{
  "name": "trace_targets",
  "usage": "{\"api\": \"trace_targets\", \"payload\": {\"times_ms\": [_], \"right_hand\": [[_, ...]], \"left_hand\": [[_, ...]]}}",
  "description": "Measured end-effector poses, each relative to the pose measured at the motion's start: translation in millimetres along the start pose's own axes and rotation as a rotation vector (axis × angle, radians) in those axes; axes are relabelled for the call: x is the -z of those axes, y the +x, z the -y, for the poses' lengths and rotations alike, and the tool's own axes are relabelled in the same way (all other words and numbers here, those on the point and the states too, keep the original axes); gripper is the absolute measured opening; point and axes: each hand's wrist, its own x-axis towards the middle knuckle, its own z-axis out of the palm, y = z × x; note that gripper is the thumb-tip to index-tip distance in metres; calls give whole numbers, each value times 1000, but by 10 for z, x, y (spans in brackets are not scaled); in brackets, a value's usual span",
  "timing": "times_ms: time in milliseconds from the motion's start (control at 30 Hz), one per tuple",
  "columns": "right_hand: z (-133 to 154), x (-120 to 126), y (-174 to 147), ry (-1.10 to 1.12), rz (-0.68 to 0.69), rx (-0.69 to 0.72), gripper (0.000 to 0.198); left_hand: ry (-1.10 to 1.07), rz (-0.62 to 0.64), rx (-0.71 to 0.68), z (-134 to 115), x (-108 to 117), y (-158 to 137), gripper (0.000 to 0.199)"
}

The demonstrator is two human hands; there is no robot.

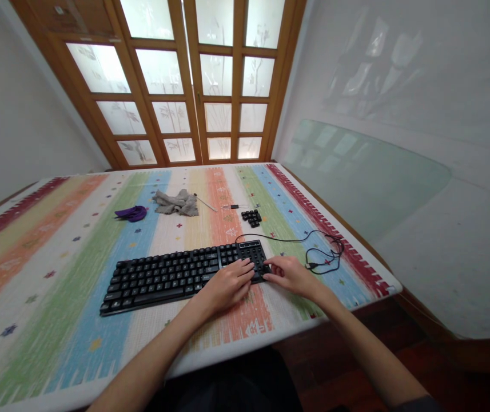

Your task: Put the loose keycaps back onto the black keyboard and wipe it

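Observation:
A black keyboard [163, 279] lies at a slant on the striped tablecloth. Its number pad [253, 253] at the right end shows bare sockets where keycaps are off. My left hand [231, 280] rests over the lower left of that pad, fingers stretched out flat and holding nothing. At the pad's right edge, my right hand [290, 276] has thumb and forefinger closed around a small black keycap [266, 269], which the fingers partly hide. Beyond the keyboard, several loose black keycaps [252, 217] lie grouped together.
A grey cloth [176, 203], a purple strap-like item [131, 213], a thin rod [205, 202] and a small tool with a black handle [234, 206] lie farther back. The keyboard's black cable [338, 254] coils at the right. A wall [420, 229] borders the table's right side.

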Motion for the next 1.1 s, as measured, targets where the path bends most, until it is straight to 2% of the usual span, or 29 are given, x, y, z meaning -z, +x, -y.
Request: {"api": "trace_targets", "payload": {"times_ms": [333,500,800,933,1000,1100], "right_hand": [[24,-1,7,26,7,-71,26],[25,-28,18,-75,17,-41,22],[96,-21,75,-195,113,-70,7],[57,116,218,-144,190,-55,18],[-17,199,357,-110,135,-22,23],[-174,276,636,-172,-38,-9,21]], "left_hand": [[3,12,-10,-19,27,3,33],[14,7,-15,-2,-4,-11,32],[7,-8,-11,-8,-26,-21,32],[7,7,-3,-4,-34,-26,32],[0,10,-2,0,-40,-32,33],[-13,5,-2,4,-52,-45,33]]}}
